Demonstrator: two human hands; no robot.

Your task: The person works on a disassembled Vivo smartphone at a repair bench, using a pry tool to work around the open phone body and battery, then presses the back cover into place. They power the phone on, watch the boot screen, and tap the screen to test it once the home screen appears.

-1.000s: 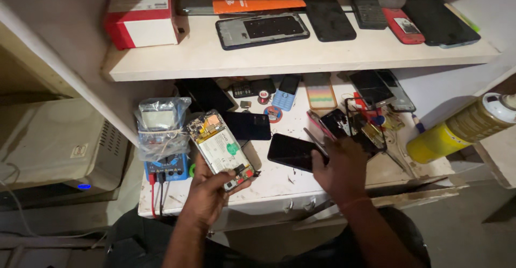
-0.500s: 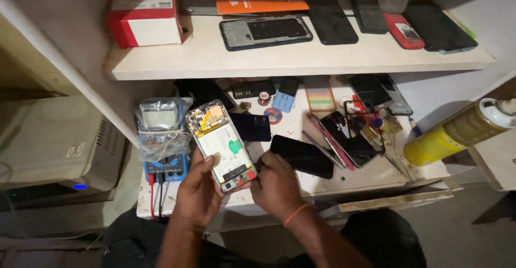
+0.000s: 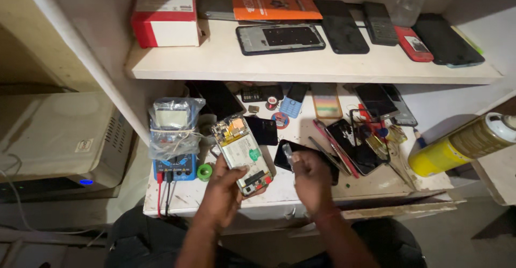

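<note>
My left hand [image 3: 224,188] grips the lower end of an opened phone [image 3: 241,151] with its back cover off, so the white battery and the circuit boards show. It is held tilted above the white worktable [image 3: 183,198]. My right hand [image 3: 310,179] is closed just to the right of the phone, pinching a small pale part [image 3: 287,153] between thumb and fingers. Under that hand lies a black phone [image 3: 283,158], face down on the table.
A blue multimeter [image 3: 173,139] wrapped in plastic stands at the table's left. Tweezers, phones and small parts [image 3: 355,139] crowd the right side. A yellow spray can [image 3: 462,144] lies at far right. The shelf [image 3: 301,64] above carries a red-white box, an orange box and several phones.
My right hand came back from the tools at the right to beside the opened phone and now pinches a small part. The left hand kept hold of the phone.
</note>
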